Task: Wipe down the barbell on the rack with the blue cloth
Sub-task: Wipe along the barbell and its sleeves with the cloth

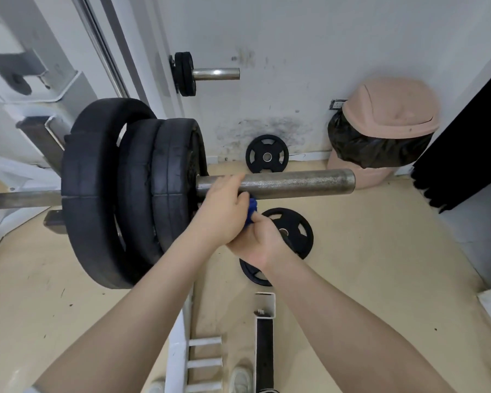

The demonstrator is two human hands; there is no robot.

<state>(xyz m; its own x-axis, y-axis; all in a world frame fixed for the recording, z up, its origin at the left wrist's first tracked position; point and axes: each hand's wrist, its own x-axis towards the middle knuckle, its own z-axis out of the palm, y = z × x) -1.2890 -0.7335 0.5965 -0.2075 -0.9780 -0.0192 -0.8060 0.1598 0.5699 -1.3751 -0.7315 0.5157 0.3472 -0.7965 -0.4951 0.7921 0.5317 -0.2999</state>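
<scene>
The barbell (pixel 295 184) lies across the white rack (pixel 68 89), with three black plates (pixel 131 194) on its near sleeve and the rusty sleeve end sticking out to the right. My left hand (pixel 220 209) curls over the sleeve right beside the outer plate. Just under the bar, a bunched blue cloth (pixel 252 209) shows between my hands. My right hand (pixel 257 241) sits below the bar and grips the cloth from underneath. Most of the cloth is hidden by my hands.
A pink bin (pixel 380 131) with a black liner stands by the wall at right. Small black plates lie on the floor (pixel 292 231) and lean against the wall (pixel 267 157). A storage peg with plates (pixel 207 73) juts from the rack. Rack base bars (pixel 264 336) run under my arms.
</scene>
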